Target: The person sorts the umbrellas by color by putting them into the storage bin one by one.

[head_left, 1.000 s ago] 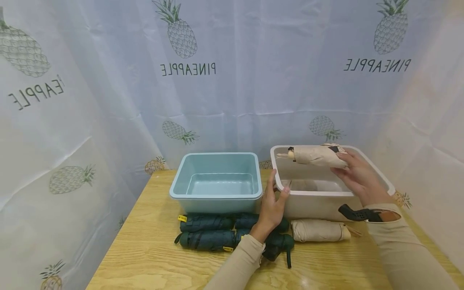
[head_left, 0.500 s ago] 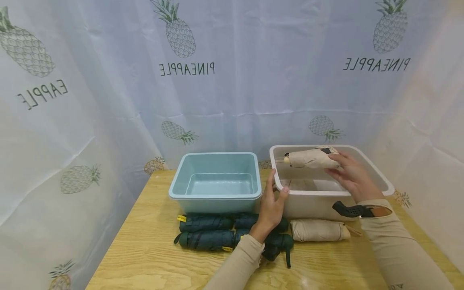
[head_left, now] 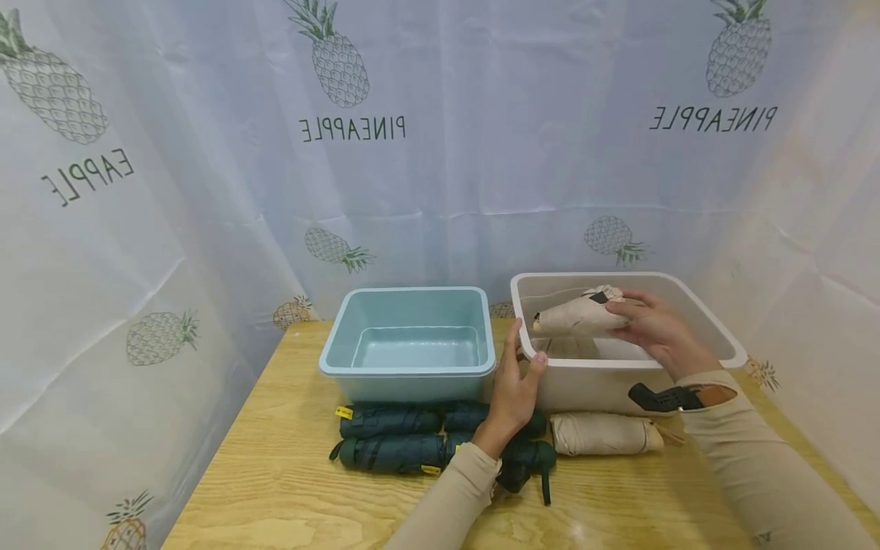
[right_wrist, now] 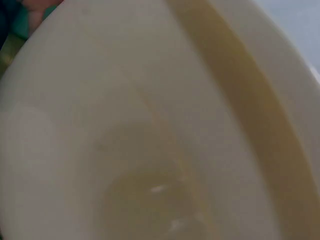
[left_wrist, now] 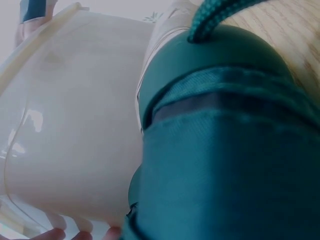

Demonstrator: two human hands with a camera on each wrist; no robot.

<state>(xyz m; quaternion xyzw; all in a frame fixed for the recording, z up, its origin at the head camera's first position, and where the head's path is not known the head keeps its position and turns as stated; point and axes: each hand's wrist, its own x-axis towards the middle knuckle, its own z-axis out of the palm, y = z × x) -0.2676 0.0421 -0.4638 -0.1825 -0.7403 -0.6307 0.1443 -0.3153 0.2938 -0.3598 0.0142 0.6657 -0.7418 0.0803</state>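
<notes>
Umbrella (head_left: 576, 315) in the curled right hand (head_left: 661, 328) at a white bin's (head_left: 584, 388) mouth, left hand (head_left: 512, 391) loosely spread against its corner.

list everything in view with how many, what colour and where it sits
blue bin: 1, light blue, left on the table
white bin: 1, off-white, right on the table
dark umbrellas: at least 4, dark blue-green, in front of the bins, partly hidden
yellow tags: at least 2, yellow, on dark umbrellas
lying umbrella: 1, beige, in front of the white bin
held umbrella: 1, beige, at the white bin's opening
table: 1, light wood, underneath
curtain: count unclear, whitish with pineapple prints, behind and both sides
sleeves: 2, beige, on both forearms
wrist strap: 1, black, right wrist
left hand: 1, bare, white bin's near left corner
right hand: 1, bare, gripping the held umbrella
</notes>
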